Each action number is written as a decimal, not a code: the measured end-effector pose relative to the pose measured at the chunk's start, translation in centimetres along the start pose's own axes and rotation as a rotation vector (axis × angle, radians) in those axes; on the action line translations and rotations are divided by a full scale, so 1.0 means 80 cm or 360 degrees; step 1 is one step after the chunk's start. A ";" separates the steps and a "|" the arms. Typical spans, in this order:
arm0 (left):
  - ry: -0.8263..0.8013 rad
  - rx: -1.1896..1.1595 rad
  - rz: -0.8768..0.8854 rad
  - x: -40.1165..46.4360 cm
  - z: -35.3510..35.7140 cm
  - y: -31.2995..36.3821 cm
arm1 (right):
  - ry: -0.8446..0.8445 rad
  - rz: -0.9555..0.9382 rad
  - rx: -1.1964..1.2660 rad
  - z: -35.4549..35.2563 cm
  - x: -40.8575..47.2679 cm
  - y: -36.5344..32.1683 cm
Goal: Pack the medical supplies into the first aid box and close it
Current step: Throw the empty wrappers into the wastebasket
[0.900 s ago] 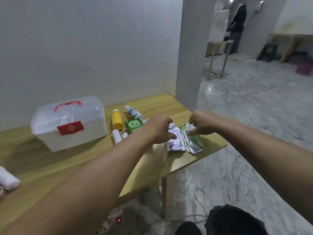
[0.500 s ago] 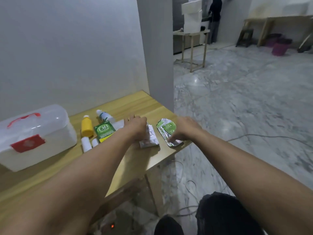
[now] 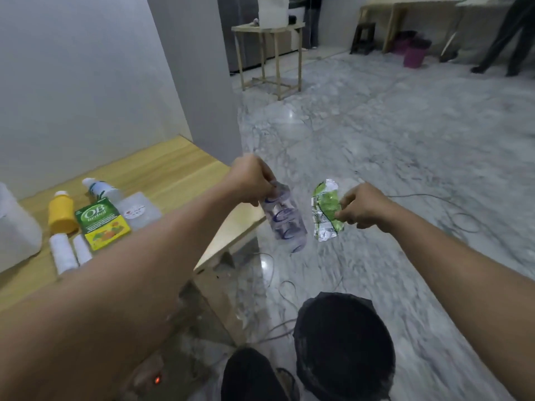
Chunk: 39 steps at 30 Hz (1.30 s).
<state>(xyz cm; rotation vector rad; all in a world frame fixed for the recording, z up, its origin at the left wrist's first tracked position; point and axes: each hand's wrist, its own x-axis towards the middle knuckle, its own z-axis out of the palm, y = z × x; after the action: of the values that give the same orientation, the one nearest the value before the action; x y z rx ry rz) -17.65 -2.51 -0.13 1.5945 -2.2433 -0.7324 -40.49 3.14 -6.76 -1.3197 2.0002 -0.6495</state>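
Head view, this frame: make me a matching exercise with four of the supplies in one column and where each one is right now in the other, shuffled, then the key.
Things:
1. silver-and-blue blister strip
2. green foil blister strip
3. yellow bottle
4. green OB Herbal box

Places:
A. lying on the wooden table, right of the yellow bottle
B. pinched by the right hand
C. hanging from the left hand
D. on the table, beside the white first aid box

Pairs: 1-C, 2-B, 3-D, 4-A

First aid box [image 3: 17, 224] cut off at left edge, silver blister strip [image 3: 285, 219] motion-blurred, white rolls [image 3: 62, 253] partly behind forearm.
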 end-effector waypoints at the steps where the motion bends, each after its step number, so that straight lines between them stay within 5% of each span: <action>1: -0.0067 0.0010 0.0039 0.000 0.018 0.013 | -0.0008 0.0042 -0.0030 -0.005 -0.005 0.018; 11: -0.0596 0.0190 -0.0100 -0.015 0.243 -0.012 | -0.0169 0.0433 -0.0317 0.078 -0.033 0.178; 21: -0.0685 0.0242 -0.0362 -0.030 0.371 -0.071 | -0.0280 0.0547 -0.0441 0.183 -0.030 0.270; 29: -0.0710 0.0302 -0.0261 -0.015 0.320 -0.063 | -0.0240 0.0439 -0.0471 0.163 -0.008 0.246; 39: -0.0476 0.0133 0.0054 -0.007 0.093 0.022 | -0.0258 -0.0081 -0.0314 0.030 -0.001 0.026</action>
<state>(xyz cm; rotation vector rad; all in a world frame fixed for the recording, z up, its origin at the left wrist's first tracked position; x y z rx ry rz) -22.62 0.18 -5.28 1.5676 -2.5336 -0.9330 -39.90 3.86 -9.81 -1.4930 1.9417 -0.3617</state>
